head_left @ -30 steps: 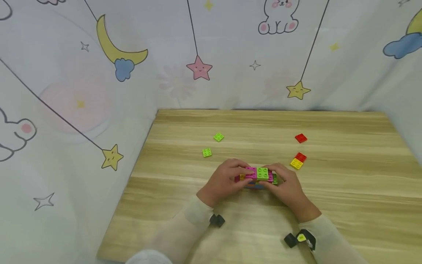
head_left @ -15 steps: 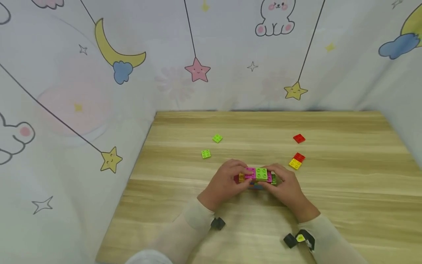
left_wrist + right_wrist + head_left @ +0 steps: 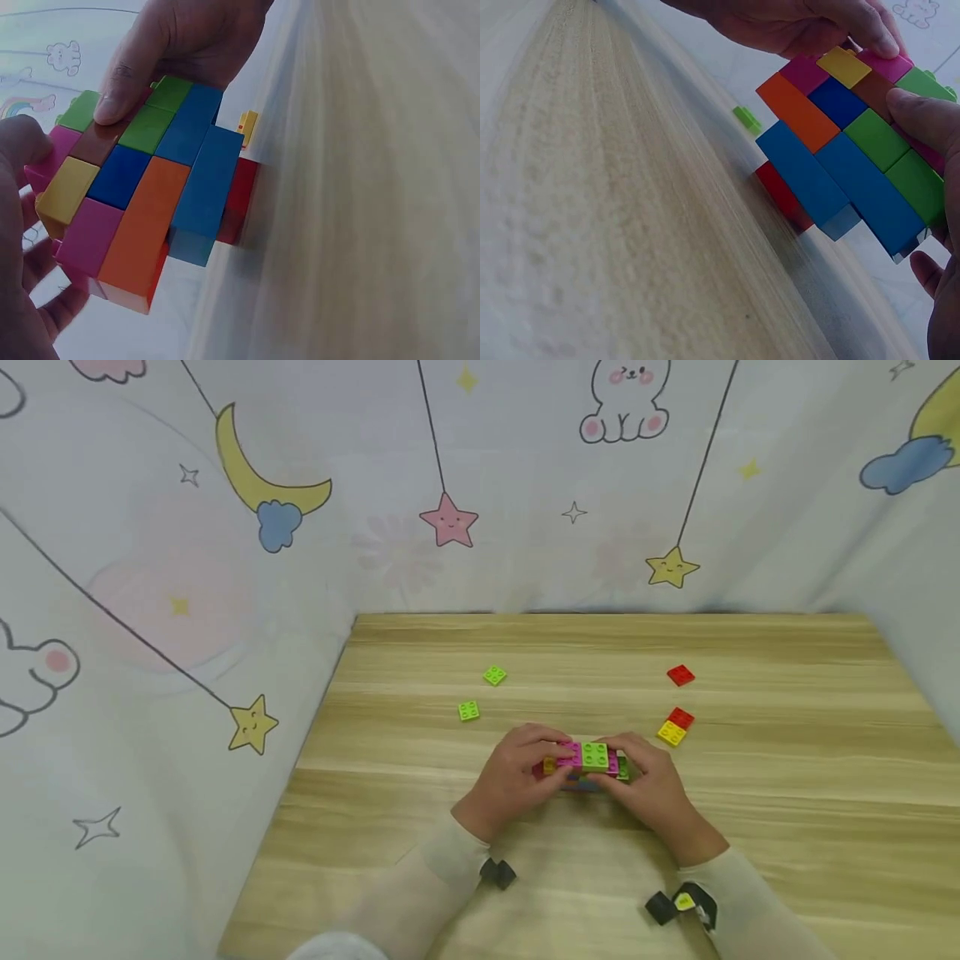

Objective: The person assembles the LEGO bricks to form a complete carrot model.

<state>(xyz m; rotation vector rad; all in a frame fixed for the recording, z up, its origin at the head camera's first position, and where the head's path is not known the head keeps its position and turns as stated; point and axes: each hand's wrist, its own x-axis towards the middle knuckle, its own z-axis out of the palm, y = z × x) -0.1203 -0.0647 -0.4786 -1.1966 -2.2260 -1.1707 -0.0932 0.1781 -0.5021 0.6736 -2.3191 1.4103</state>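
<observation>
Both hands hold a wall of toy building blocks [image 3: 142, 172] upright near the middle of the wooden table. It has a red block [image 3: 240, 199] at the foot, then rows of blue, orange, green, pink, yellow and brown. On top, a lime green block [image 3: 595, 757] sits beside a pink one. My left hand [image 3: 513, 772] grips the wall's left end, thumb in front and a fingertip over the pink top block. At the right end, my right hand [image 3: 651, 778] pinches the upper blocks, its thumb [image 3: 919, 112] pressed on the near face. Its other fingers are partly hidden behind.
Two lime green blocks [image 3: 468, 711] lie apart on the table [image 3: 405, 827], beyond my left hand. Past my right hand are a red block [image 3: 681, 675] and a red block touching a yellow one [image 3: 672, 732]. A printed curtain [image 3: 525, 460] hangs behind the table.
The head view has shifted slightly. Both hands keep the same grip on the block wall, and the loose blocks lie where they were.
</observation>
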